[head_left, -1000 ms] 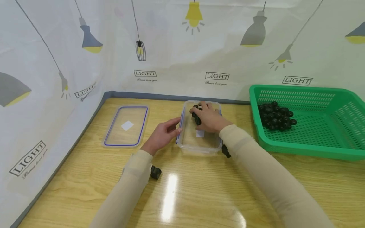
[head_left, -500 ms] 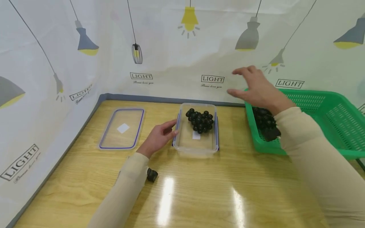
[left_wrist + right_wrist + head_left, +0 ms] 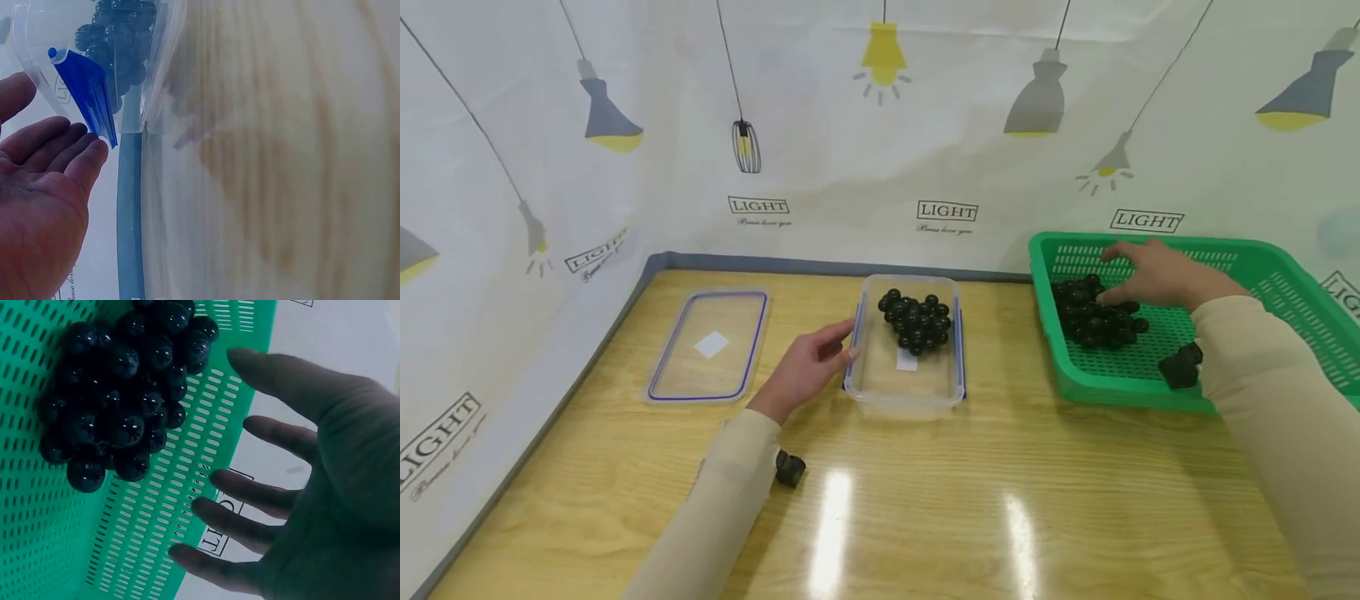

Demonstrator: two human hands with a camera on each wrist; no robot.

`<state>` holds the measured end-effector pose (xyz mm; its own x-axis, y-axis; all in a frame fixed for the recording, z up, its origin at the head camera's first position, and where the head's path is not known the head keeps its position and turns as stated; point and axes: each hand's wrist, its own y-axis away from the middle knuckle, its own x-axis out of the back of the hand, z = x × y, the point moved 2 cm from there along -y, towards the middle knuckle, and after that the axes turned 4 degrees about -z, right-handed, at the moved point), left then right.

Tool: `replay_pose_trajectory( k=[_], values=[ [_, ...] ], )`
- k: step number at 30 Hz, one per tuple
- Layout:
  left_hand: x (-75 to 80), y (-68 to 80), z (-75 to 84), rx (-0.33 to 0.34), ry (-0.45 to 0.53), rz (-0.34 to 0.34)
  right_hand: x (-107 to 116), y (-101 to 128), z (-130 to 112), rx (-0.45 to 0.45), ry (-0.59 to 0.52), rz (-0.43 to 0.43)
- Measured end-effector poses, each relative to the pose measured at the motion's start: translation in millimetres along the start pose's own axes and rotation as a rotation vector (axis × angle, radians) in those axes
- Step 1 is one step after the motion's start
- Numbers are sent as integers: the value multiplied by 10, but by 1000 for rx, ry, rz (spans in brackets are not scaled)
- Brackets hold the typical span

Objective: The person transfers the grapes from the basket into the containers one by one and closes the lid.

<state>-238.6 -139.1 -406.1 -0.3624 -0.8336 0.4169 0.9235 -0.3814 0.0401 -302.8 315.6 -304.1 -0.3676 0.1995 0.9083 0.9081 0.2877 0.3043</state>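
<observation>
A wooden table (image 3: pixel 925 500) stands against a white curtain (image 3: pixel 850 125) with lamp drawings on it. A flat clear lid (image 3: pixel 707 346) with a blue edge lies on the left side of the table, well apart from the other things. In the middle sits a clear box (image 3: pixel 904 392) with blue clips on its long sides. A bunch of dark grapes (image 3: pixel 916 320) lies in the far half of the box, and a small white sticker shows through the bottom. On the right sits a green basket (image 3: pixel 1120 387) full of little holes. A second bunch of dark grapes (image 3: pixel 1096 315) lies in its left part. The basket's near wall and left wall stand between the box and that bunch.

The left hand (image 3: pixel 805 369) rests on the table just beside the left side of the box. Its fingers are straight and loose, and they hold nothing. In the left wrist view the fingertips (image 3: pixel 87 159) sit right by a blue clip (image 3: pixel 87 94); I cannot tell if they touch it.

The right hand (image 3: pixel 1157 273) is over the basket, above the second bunch. Its fingers (image 3: pixel 250 490) are spread wide apart and hold nothing. The thumb is near the grapes, but in the right wrist view there is a gap between the hand and the bunch.
</observation>
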Motion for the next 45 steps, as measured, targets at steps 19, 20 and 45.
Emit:
replay_pose_trajectory(
  k=[19, 20, 45],
  values=[
    [20, 90, -122, -32, -8, 24, -298, -209, -283, 47, 134, -176],
    [19, 85, -121, -37, -5, 16, -323, -217, -266, 46, 129, -179],
    [14, 122, 220, -21, -10, -14, -557, -431, -155, 66, 216, -114]
  ],
)
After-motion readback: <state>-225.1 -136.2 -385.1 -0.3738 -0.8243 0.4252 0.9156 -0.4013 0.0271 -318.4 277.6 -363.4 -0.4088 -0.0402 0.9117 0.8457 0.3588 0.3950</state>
